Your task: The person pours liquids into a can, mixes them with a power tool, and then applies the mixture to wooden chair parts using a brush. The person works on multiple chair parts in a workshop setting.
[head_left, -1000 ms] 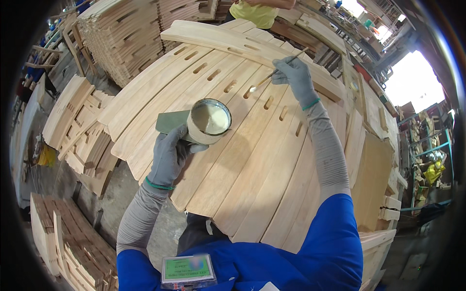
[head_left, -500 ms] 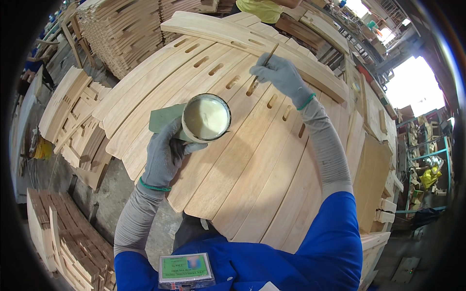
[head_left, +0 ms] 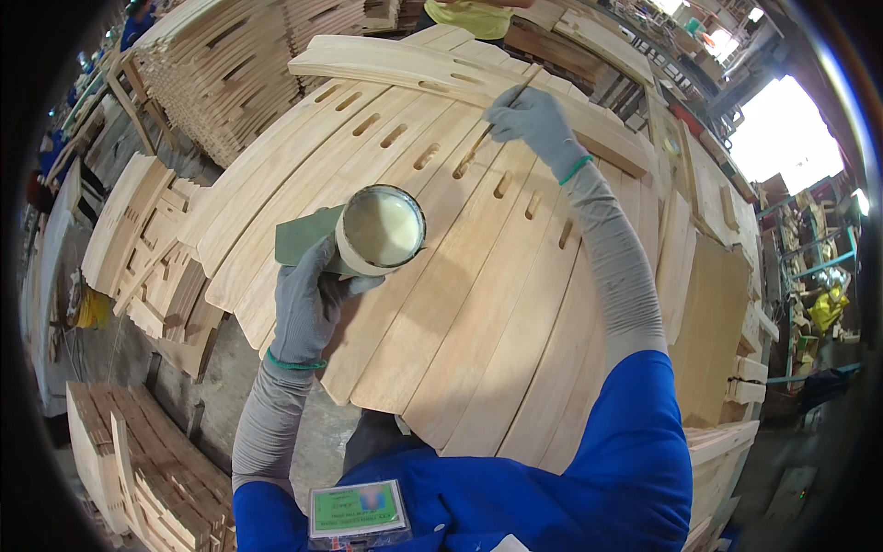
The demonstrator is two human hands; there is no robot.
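My left hand (head_left: 308, 308), in a grey glove, is closed round a cup (head_left: 380, 228) of cream-coloured liquid. A flat grey-green piece (head_left: 303, 237) sticks out between that hand and the cup. My gloved right hand (head_left: 535, 131) pinches a thin wooden stick (head_left: 481, 138), slanted, with its lower tip at a slot (head_left: 463, 167) in one of the pale boards. Whether that tip carries bristles is too small to tell. The wooden boards (head_left: 478, 313) lie side by side beneath both hands, each slotted near its far end.
Across the far ends of the boards rests a curved, slotted wooden rail (head_left: 386, 64). Stacks of cut wood (head_left: 216, 78) rise behind and at the left, with another stack (head_left: 147, 460) low at the left. A person in a yellow top (head_left: 469, 18) stands beyond.
The view has shifted a little. The stick's lower tip remains at the slot while my right hand tilts it more to the right. My left hand still holds the cup.
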